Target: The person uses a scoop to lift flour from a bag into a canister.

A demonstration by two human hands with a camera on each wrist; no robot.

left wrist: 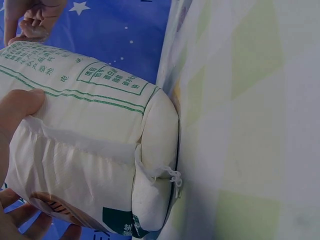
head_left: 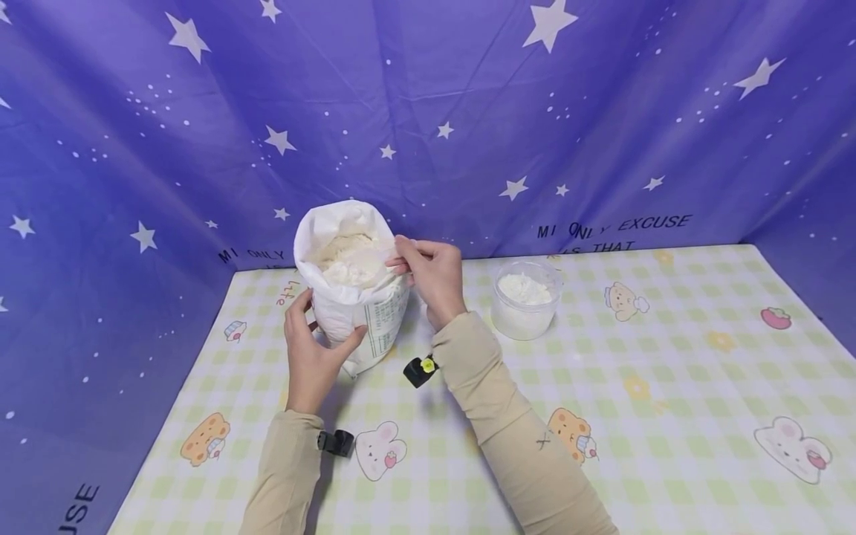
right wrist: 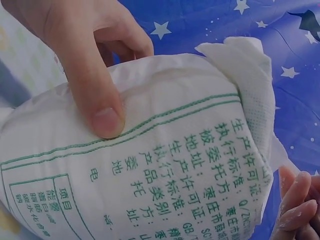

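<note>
A white woven bag of flour [head_left: 348, 305] stands upright at the back left, its mouth open and pale powder inside. My left hand [head_left: 317, 364] grips the bag's lower front and left side. The thumb lies over the front and the fingers reach round the side, as the left wrist view shows. At the right of the mouth, my right hand [head_left: 435, 275] pinches the rim, its fingertips partly hidden. White powder coats its curled fingers [right wrist: 299, 212] in the right wrist view. Right of the bag stands a clear round tub [head_left: 524, 323] with white powder in it.
A checked cloth with cartoon prints [head_left: 675, 438] covers the table. Close behind the bag and tub hangs a purple curtain [head_left: 428, 171] with white stars, and more curtain borders both sides. Each wrist carries a small black mount [head_left: 336, 443].
</note>
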